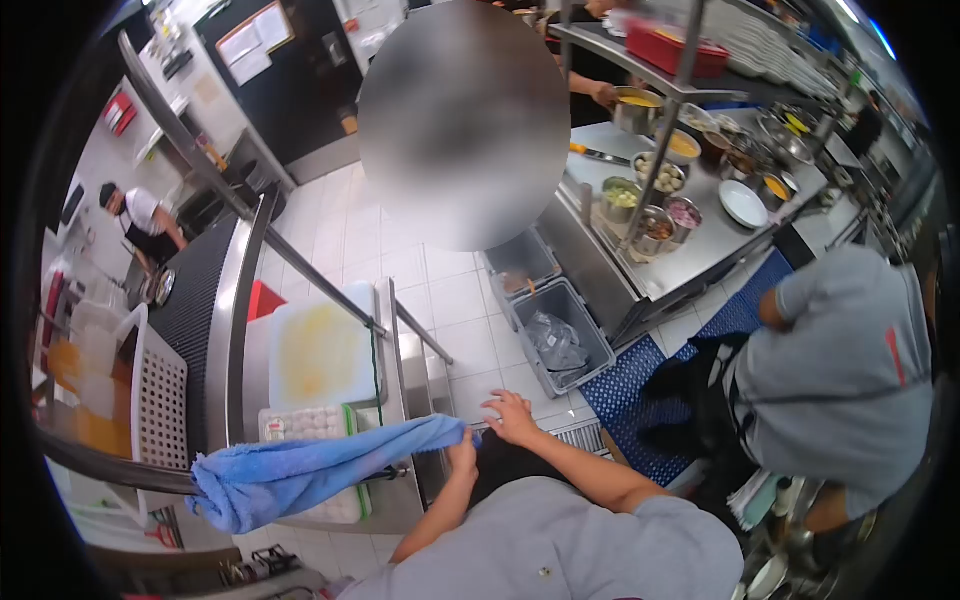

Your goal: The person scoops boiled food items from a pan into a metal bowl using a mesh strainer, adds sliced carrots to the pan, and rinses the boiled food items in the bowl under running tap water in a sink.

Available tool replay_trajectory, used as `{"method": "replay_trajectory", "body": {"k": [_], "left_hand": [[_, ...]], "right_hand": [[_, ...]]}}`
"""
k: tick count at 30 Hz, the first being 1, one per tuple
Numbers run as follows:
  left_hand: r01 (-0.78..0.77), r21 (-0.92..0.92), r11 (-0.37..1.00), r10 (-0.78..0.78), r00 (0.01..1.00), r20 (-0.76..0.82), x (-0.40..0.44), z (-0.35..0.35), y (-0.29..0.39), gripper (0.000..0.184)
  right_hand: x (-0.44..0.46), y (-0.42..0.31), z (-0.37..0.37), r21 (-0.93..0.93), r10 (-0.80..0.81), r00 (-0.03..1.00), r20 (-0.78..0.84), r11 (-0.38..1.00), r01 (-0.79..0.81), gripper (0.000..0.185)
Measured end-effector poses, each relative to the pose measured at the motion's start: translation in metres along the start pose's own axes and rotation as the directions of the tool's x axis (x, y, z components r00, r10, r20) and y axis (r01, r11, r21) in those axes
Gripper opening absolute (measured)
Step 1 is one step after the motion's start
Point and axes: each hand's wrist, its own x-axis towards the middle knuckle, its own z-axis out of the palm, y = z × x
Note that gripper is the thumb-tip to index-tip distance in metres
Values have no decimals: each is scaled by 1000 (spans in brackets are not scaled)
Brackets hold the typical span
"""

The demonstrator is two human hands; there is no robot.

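A blue towel (330, 478) hangs over a metal rail at the left, and its near end stretches toward me. My left hand (462, 455) is closed on that end, pinching the cloth. Just right of it, my right hand (513, 419) is raised with its fingers apart and slightly bent, holding nothing. Beneath the towel stands a clear-lidded container of white round items that look like eggs (305, 424), partly covered by the cloth. A stained white cutting board (325, 345) lies on the steel counter behind it.
Two grey bins (562, 335) stand on the tiled floor ahead. Steel posts and a prep table (690, 255) with several food containers are at the right. A co-worker in a grey shirt (840, 370) stands close on my right; another person (140, 220) works at far left.
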Motion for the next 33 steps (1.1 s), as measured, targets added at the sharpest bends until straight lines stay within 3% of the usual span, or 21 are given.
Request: {"method": "replay_trajectory", "body": {"k": [1,2,3,5,7,9,11,12,13,15,17,18,20,21,23,24,26,27,29,31,33], "left_hand": [[233,-24,972,-232,972,35,-3,5,-1,28],[637,-83,766,-619,767,170,4,0,1,37],[640,-102,761,-623,766,159,5,4,2,37],[717,5,697,-710,690,141,17,18,22,33],[721,-5,693,-716,689,115,46,37,43,36],[771,-53,635,-707,608,362,91,54,44,41],[625,-159,764,-458,700,549,153,84,78,41],[641,-112,759,-510,693,510,149,83,109,34],[478,-167,863,-358,809,467,183,95,129,30],[269,-107,957,-202,886,418,206,100,148,29],[228,-79,970,-185,912,365,248,89,155,29],[67,-62,996,-47,958,281,250,89,148,29],[-16,-80,997,37,963,267,280,62,174,34],[-22,-81,996,43,963,266,275,64,177,34],[-14,-433,901,119,969,215,306,50,180,34],[-24,-432,902,129,968,214,295,55,188,34],[51,-187,981,-37,996,78,306,55,224,28],[54,-189,980,-40,996,79,307,55,241,28],[298,-224,928,-267,950,161,330,56,252,23],[168,-413,895,-207,977,-51,349,69,250,21],[58,-288,956,-109,980,-165,382,84,250,23]], "right_hand": [[-1,10,0,8,-13,999,31,1000,13,26],[1,22,0,69,196,979,60,977,-200,28],[8,33,-1,118,394,914,94,907,-403,30],[41,44,-7,81,376,925,46,922,-379,35],[82,55,-8,203,391,919,57,896,-394,37],[142,46,-14,280,244,970,-14,932,-231,37],[248,6,-17,421,33,999,-3,907,-29,35],[281,-28,-38,432,-43,998,-52,900,62,35],[319,-55,-34,467,-151,989,-8,874,137,34],[347,-83,-36,468,-250,968,16,857,213,37],[414,-144,-27,534,-400,900,-173,730,427,35],[410,-151,-34,533,-404,897,-178,727,433,35],[442,-166,-15,638,-671,735,97,609,472,36],[434,-163,-22,636,-674,733,93,606,477,36],[455,-159,-3,900,-770,535,349,434,38,38],[444,-159,-14,901,-773,534,341,431,48,38],[469,-158,-2,970,-885,409,223,244,-1,41],[467,-160,-9,969,-884,410,226,247,-3,41],[484,-159,3,965,-938,233,257,263,-4,53],[506,-164,4,968,-968,57,246,241,-73,50],[525,-159,2,966,-976,-63,210,217,-139,49]]}}
